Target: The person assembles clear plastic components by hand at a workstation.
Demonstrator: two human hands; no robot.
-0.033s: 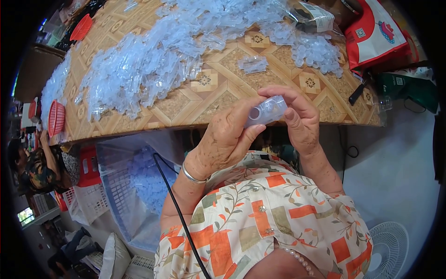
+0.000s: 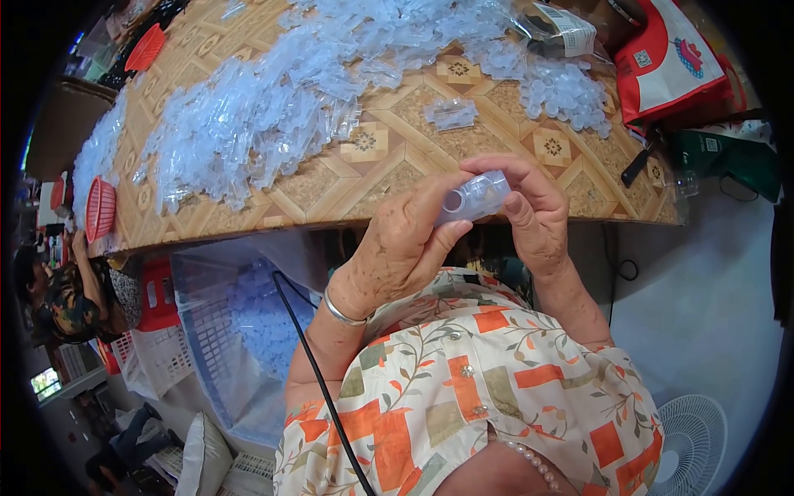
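Between both hands, just off the table's front edge, is a small clear plastic piece [image 2: 484, 197] with a round opening at its left end. My left hand [image 2: 405, 236] pinches its left side between thumb and fingers. Around the other end, my right hand [image 2: 539, 217] is closed with fingers over the far side and thumb on the near side. Beyond them, a few clear pieces [image 2: 450, 114] lie on the patterned table [image 2: 413, 178]. A big heap of similar clear plastic parts [image 2: 248, 124] spreads over the table's left and far side.
Small round clear parts [image 2: 564, 95] are piled at the right, near a red and white bag [image 2: 670, 62] and a black-handled tool [image 2: 635, 168]. Below the table stands a lined basket [image 2: 203, 331] of plastic parts. A black cable [image 2: 318, 376] crosses my left forearm. Another person [image 2: 78, 289] sits far left.
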